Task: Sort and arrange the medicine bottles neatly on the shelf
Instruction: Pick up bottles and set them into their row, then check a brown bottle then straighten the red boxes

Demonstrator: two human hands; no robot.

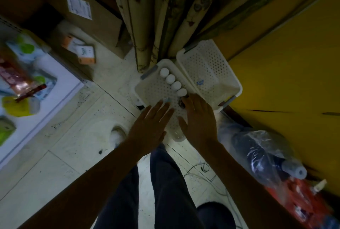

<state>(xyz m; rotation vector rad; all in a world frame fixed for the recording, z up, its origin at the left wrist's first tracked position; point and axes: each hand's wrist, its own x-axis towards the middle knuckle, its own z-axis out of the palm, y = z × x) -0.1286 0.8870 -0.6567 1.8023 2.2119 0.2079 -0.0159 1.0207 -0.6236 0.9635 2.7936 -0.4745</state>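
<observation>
Four white-capped bottles [170, 78], upright, touching in a diagonal row, inside a white perforated basket [152, 91]

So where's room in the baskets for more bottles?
The right basket is bare except a small blue tag. The left basket is free left of the bottle row; its near end is crowded by the left hand and right hand.

Our left hand [149, 127] flat, fingers straight and spread, our right hand [199, 121] beside it, palm down, fingertips bent under.
</observation>
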